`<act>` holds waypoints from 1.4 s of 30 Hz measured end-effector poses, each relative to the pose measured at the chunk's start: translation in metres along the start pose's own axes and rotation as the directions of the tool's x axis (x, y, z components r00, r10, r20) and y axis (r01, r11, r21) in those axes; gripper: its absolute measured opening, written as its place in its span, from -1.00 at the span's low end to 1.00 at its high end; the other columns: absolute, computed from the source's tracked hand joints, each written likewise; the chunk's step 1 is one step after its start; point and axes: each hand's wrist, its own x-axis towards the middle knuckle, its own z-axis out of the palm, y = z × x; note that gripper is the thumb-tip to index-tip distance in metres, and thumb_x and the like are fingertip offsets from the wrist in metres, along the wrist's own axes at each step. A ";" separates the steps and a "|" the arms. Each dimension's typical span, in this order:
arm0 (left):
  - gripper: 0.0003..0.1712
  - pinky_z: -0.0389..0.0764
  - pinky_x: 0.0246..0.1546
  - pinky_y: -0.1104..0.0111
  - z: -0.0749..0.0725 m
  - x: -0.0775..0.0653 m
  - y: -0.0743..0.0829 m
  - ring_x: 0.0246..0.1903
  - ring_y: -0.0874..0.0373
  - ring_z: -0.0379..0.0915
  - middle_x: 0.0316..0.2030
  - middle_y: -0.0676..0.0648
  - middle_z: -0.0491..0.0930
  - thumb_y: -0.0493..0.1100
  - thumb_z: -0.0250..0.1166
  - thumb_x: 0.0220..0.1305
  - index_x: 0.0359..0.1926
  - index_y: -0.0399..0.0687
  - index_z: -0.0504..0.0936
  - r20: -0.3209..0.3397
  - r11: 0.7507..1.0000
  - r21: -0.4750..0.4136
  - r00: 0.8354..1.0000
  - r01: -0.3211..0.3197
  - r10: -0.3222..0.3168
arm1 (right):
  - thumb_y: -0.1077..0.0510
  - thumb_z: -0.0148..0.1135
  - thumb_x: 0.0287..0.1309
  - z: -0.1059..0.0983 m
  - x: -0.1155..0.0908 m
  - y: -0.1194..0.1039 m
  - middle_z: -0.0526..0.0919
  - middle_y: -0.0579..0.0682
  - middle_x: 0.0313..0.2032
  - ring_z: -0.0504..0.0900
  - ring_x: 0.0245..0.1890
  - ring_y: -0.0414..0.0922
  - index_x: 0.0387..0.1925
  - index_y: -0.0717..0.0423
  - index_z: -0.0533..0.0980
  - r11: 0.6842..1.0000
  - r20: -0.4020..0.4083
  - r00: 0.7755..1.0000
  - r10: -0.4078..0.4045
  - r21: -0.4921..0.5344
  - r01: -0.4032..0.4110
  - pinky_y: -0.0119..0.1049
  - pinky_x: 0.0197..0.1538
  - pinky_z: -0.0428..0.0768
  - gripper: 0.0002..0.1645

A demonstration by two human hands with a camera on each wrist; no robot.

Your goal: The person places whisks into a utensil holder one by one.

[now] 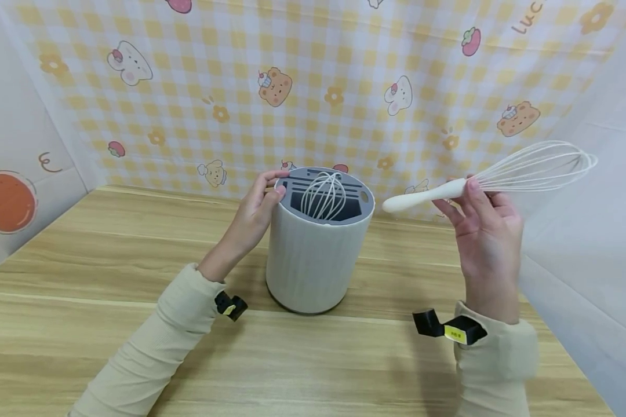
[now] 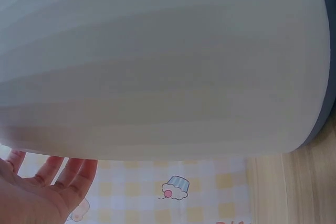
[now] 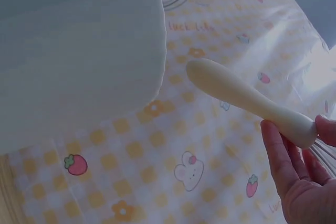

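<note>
My right hand pinches a cream whisk near the top of its handle, to the right of a utensil holder. The whisk lies nearly level, its wire loops pointing right and its handle end towards the holder. In the right wrist view the handle shows apart from the holder's wall. My left hand rests at the holder's left rim, thumb and fingers touching it; the left wrist view shows fingers against the wall. A second whisk stands in the holder, wires up, its handle hidden.
The upright holder has a grey slotted top with a larger opening at the front. It stands on a wooden table. Behind hangs a yellow checked cloth with cartoon prints; pale walls flank the table.
</note>
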 end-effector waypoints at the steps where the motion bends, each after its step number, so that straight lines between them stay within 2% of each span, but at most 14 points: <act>1: -0.51 0.38 0.13 0.03 0.000 0.000 0.000 0.13 -0.02 0.30 0.24 -0.13 0.29 0.03 -0.12 0.39 0.26 0.00 0.26 -0.001 1.000 0.000 1.000 -0.002 0.002 | 0.47 0.09 0.14 0.003 -0.001 0.001 0.60 0.18 -0.37 0.65 -0.40 0.05 -0.30 0.44 0.44 1.000 0.006 1.000 -0.008 0.000 0.008 -0.09 -0.21 0.65 -0.93; 9: -0.52 0.38 0.12 0.03 0.001 0.001 -0.001 0.13 -0.04 0.32 0.22 -0.15 0.30 0.01 -0.12 0.38 0.25 -0.02 0.27 -0.009 1.000 0.002 1.000 -0.017 0.017 | 0.46 0.12 0.12 0.017 -0.008 0.010 0.61 0.19 -0.36 0.67 -0.32 0.07 -0.22 0.42 0.39 0.998 0.034 0.999 -0.035 -0.050 0.037 -0.13 -0.20 0.66 -0.83; 17: -0.52 0.39 0.12 0.04 0.000 0.001 0.000 0.12 -0.03 0.32 0.24 -0.12 0.29 0.02 -0.12 0.38 0.25 0.00 0.27 -0.015 1.000 0.004 1.000 -0.015 0.015 | 0.46 0.11 0.13 0.023 -0.011 0.018 0.66 0.34 -0.25 0.68 -0.20 0.14 -0.19 0.44 0.37 0.994 0.099 0.995 -0.027 -0.106 0.038 -0.09 -0.11 0.62 -0.81; 28: -0.52 0.37 0.13 0.02 0.000 0.001 -0.002 0.13 -0.04 0.31 0.26 -0.11 0.27 0.01 -0.12 0.38 0.25 -0.03 0.27 -0.015 1.000 0.008 1.000 -0.013 0.013 | 0.43 0.10 0.14 0.031 -0.016 0.028 0.67 0.28 -0.30 0.69 -0.22 0.09 -0.16 0.46 0.34 0.979 0.114 0.993 -0.041 -0.194 0.063 -0.12 -0.11 0.63 -0.78; 34: -0.51 0.38 0.12 0.03 0.000 0.001 -0.001 0.12 -0.04 0.31 0.26 -0.11 0.27 0.01 -0.12 0.38 0.25 -0.04 0.27 -0.015 1.000 0.006 1.000 -0.012 0.012 | 0.42 0.08 0.17 0.033 -0.018 0.033 0.67 0.24 -0.29 0.68 -0.21 0.06 -0.17 0.39 0.38 0.968 0.143 0.989 -0.039 -0.242 0.074 -0.14 -0.09 0.63 -0.83; 39: -0.51 0.38 0.13 0.02 0.000 0.000 0.001 0.13 -0.04 0.31 0.27 -0.11 0.25 0.01 -0.12 0.38 0.26 -0.04 0.26 -0.008 1.000 0.002 1.000 -0.008 0.008 | 0.41 0.05 0.20 0.034 -0.019 0.039 0.68 0.14 -0.29 0.68 -0.19 -0.01 -0.18 0.30 0.40 0.943 0.174 0.984 -0.035 -0.322 0.090 -0.19 -0.08 0.62 -0.86; 42: -0.52 0.39 0.12 0.03 0.000 0.000 0.001 0.13 -0.03 0.31 0.26 -0.11 0.26 0.01 -0.12 0.39 0.25 -0.03 0.26 -0.004 1.000 0.002 1.000 -0.005 0.005 | 0.40 0.04 0.21 0.035 -0.021 0.044 0.68 0.09 -0.27 0.68 -0.17 -0.04 -0.16 0.31 0.37 0.907 0.198 0.980 -0.031 -0.407 0.111 -0.23 -0.05 0.61 -0.84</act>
